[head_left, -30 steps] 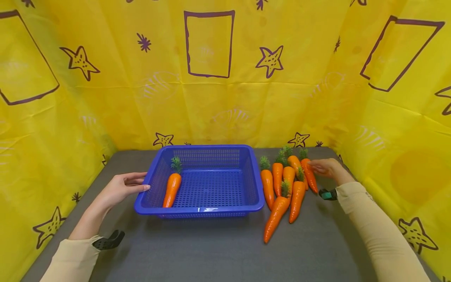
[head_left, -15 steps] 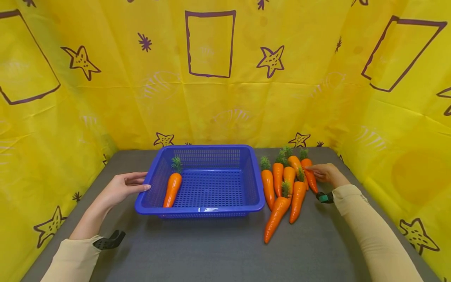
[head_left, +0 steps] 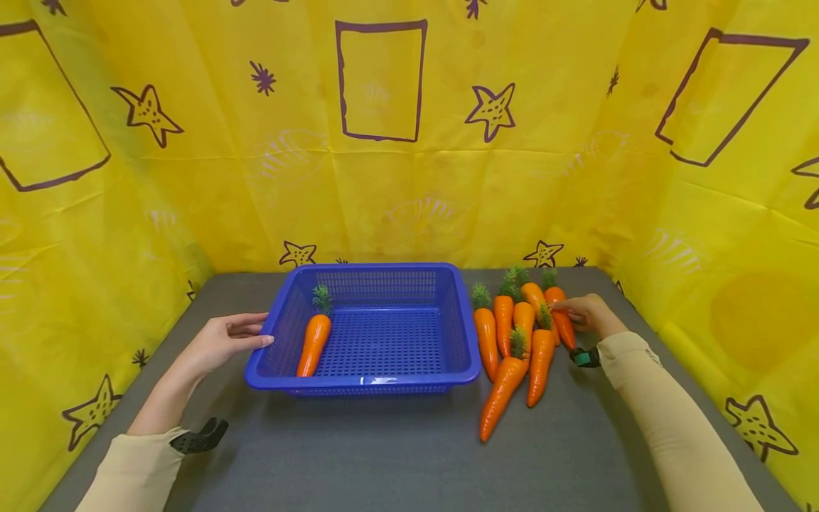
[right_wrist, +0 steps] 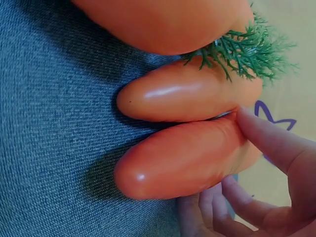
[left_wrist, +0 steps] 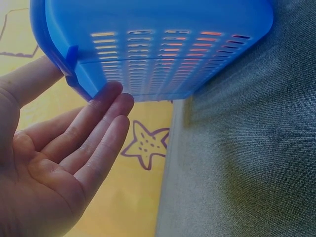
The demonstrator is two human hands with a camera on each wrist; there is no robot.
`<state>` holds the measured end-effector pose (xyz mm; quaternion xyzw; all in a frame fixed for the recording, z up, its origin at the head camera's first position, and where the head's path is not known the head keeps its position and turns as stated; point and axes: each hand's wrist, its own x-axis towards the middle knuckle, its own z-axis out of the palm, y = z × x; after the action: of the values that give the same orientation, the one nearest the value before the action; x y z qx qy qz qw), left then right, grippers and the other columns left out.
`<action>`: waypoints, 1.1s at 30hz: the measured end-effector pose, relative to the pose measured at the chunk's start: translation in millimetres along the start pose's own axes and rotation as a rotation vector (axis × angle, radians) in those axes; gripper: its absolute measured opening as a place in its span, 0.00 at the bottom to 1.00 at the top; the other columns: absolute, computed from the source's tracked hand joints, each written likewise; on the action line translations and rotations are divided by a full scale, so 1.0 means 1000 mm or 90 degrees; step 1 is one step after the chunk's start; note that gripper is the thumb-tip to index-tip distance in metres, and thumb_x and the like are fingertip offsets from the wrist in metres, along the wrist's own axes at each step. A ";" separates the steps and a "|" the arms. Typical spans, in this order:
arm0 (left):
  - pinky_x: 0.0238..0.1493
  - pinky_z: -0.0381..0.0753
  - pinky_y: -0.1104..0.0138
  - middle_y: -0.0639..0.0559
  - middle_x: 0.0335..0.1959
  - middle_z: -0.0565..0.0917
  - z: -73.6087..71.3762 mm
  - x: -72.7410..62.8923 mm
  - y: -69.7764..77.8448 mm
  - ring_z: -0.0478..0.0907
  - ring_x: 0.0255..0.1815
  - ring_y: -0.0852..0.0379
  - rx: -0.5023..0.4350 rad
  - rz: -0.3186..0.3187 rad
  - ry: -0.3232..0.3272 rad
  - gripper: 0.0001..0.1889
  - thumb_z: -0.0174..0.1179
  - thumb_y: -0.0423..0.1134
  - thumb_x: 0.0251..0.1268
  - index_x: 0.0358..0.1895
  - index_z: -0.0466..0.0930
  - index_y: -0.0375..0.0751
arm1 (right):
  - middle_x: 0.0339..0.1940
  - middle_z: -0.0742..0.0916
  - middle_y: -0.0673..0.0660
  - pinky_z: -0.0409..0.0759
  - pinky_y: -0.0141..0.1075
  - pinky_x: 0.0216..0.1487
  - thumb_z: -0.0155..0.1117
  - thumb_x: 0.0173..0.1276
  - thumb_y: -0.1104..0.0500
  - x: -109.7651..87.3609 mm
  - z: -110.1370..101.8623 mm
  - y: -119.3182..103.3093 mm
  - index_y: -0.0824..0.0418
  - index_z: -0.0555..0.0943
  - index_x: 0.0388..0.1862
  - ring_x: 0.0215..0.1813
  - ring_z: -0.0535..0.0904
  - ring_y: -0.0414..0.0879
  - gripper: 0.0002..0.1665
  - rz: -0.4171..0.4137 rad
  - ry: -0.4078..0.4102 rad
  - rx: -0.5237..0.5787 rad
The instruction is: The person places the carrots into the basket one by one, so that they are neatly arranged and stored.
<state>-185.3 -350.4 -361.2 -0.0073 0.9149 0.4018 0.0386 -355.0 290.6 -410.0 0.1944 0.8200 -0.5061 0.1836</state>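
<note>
My left hand (head_left: 214, 345) holds the left rim of a blue plastic basket (head_left: 409, 381), thumb over the rim and fingers against its outer wall (left_wrist: 148, 64). One orange carrot (head_left: 314, 345) with a green tuft lies in the basket's left side. To the basket's right my right hand (head_left: 593, 313) pinches the rightmost carrot (head_left: 563, 321) of a group on the table. In the right wrist view its thumb lies on one side of that carrot (right_wrist: 182, 160), its fingers on the other. A neighbouring carrot (right_wrist: 173, 94) lies close alongside.
Several other carrots lie bunched between basket and right hand, one carrot (head_left: 502, 398) reaching nearest the front. The dark grey cloth-covered table (head_left: 384, 455) runs up to yellow patterned curtains (head_left: 448, 199) at the back and both sides.
My right hand has moved slightly left and closed in on the rightmost carrot, thumb and fingers now around it. My left hand and the basket stay in place.
</note>
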 end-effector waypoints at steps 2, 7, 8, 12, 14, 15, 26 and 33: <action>0.54 0.78 0.49 0.35 0.53 0.80 0.001 0.000 0.000 0.79 0.53 0.40 -0.001 -0.001 -0.001 0.39 0.63 0.57 0.57 0.66 0.66 0.34 | 0.39 0.73 0.51 0.82 0.32 0.39 0.64 0.64 0.53 0.000 0.000 0.000 0.75 0.48 0.71 0.28 0.74 0.34 0.49 0.004 -0.001 -0.004; 0.55 0.78 0.49 0.35 0.53 0.80 0.002 0.000 0.000 0.79 0.54 0.41 -0.004 -0.005 -0.002 0.40 0.63 0.57 0.57 0.66 0.66 0.34 | 0.33 0.72 0.49 0.82 0.29 0.35 0.63 0.65 0.54 0.001 -0.002 0.002 0.75 0.54 0.65 0.25 0.73 0.33 0.42 0.008 -0.011 0.007; 0.55 0.78 0.49 0.35 0.53 0.81 0.002 0.000 0.000 0.79 0.54 0.41 -0.003 -0.004 -0.002 0.40 0.63 0.57 0.57 0.66 0.66 0.34 | 0.30 0.73 0.48 0.82 0.29 0.34 0.64 0.64 0.55 0.001 -0.002 0.002 0.74 0.59 0.61 0.24 0.73 0.33 0.37 0.007 -0.010 0.013; 0.55 0.78 0.49 0.35 0.53 0.81 0.002 0.001 0.000 0.79 0.54 0.40 -0.003 -0.001 -0.003 0.39 0.63 0.57 0.57 0.66 0.66 0.34 | 0.19 0.73 0.44 0.81 0.30 0.33 0.65 0.63 0.56 -0.004 -0.003 0.004 0.64 0.73 0.34 0.23 0.72 0.35 0.13 -0.021 -0.019 0.031; 0.55 0.78 0.49 0.36 0.53 0.81 0.002 0.000 0.000 0.79 0.54 0.40 -0.003 0.000 -0.003 0.39 0.63 0.57 0.57 0.66 0.66 0.34 | 0.15 0.72 0.43 0.80 0.31 0.33 0.68 0.61 0.56 -0.006 -0.003 0.005 0.57 0.73 0.22 0.22 0.71 0.37 0.14 -0.041 -0.015 0.030; 0.55 0.78 0.49 0.36 0.53 0.81 0.002 0.000 0.000 0.79 0.54 0.40 -0.004 0.000 -0.004 0.39 0.63 0.57 0.57 0.66 0.66 0.34 | 0.16 0.73 0.44 0.81 0.32 0.34 0.68 0.60 0.55 -0.006 -0.003 0.006 0.57 0.74 0.22 0.24 0.72 0.37 0.13 -0.049 -0.016 0.025; 0.54 0.79 0.50 0.35 0.53 0.80 0.001 -0.001 -0.001 0.79 0.54 0.40 -0.003 -0.003 0.001 0.40 0.63 0.57 0.57 0.66 0.67 0.34 | 0.70 0.64 0.73 0.75 0.45 0.63 0.73 0.55 0.49 0.010 -0.012 0.010 0.80 0.32 0.71 0.65 0.72 0.58 0.70 -0.030 -0.091 0.044; 0.55 0.78 0.49 0.35 0.54 0.80 0.001 -0.001 0.000 0.78 0.55 0.40 -0.005 -0.009 -0.002 0.40 0.63 0.58 0.57 0.67 0.66 0.34 | 0.59 0.74 0.70 0.79 0.45 0.58 0.64 0.65 0.54 -0.006 -0.004 0.004 0.81 0.40 0.70 0.48 0.79 0.49 0.55 -0.038 -0.027 -0.010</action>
<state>-184.4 -349.7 -361.3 -0.0135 0.9131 0.4053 0.0427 -348.2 294.9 -408.1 0.1579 0.8252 -0.5091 0.1869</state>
